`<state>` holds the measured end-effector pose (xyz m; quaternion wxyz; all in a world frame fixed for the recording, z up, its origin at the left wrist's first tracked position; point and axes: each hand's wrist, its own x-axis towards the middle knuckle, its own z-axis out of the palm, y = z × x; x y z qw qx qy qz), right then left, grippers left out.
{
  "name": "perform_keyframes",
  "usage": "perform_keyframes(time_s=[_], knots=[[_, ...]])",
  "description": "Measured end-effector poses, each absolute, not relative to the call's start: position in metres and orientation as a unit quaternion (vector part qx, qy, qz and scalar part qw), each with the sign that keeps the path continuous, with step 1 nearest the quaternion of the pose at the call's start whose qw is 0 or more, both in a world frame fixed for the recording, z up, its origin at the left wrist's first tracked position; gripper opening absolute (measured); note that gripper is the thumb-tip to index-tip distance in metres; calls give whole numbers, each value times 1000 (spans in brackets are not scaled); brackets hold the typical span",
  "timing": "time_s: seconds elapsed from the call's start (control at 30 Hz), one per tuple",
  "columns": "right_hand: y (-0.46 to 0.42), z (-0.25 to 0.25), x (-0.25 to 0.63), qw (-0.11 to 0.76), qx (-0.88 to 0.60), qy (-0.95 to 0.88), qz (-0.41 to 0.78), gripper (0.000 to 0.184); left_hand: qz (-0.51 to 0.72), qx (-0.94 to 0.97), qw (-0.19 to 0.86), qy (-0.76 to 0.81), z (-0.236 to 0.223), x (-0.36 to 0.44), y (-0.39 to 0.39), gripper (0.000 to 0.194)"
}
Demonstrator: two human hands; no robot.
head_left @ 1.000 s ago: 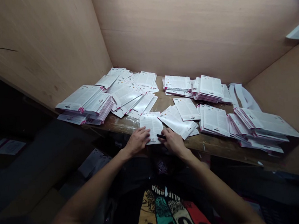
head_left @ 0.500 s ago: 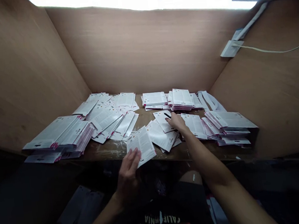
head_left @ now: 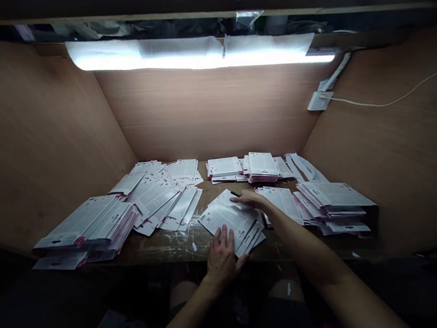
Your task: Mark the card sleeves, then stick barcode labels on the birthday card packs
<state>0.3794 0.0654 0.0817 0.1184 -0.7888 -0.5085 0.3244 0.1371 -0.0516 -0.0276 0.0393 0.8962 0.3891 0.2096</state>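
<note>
In the head view, several flat white printed packets (head_left: 223,212) lie overlapping near the table's front edge. My left hand (head_left: 223,256) rests on the top packet's lower left side, fingers stretched out and thumb toward the near corner. My right hand (head_left: 251,199) is at the far right side of the same pile. A thin dark pen-like tool (head_left: 236,194) sticks out leftward from its closed fingers; whether it is a pen or a cutter I cannot tell.
Packets with pink edges stand stacked at the left (head_left: 88,218), the back (head_left: 263,165) and the right (head_left: 339,196). White strips (head_left: 304,166) lie at the back right. Wooden panels enclose the table (head_left: 153,247) on three sides. A lamp (head_left: 184,54) hangs above; a cable (head_left: 383,104) crosses the right panel.
The packet in my left hand has moved right onto the pile in front of me, and that hand has opened flat on it. My right hand still holds the dark tool. The view has tilted upward.
</note>
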Motion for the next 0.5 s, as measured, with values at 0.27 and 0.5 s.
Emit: perform_keyframes(time_s=[0.27,0.5], knots=[[32,80,369,232,-583,-526,575,42,274,888,151,337,-27,127,-40,73],[-19,102,356,465,-487,-600,432,56,520,652,402,378,22,105,25,71]])
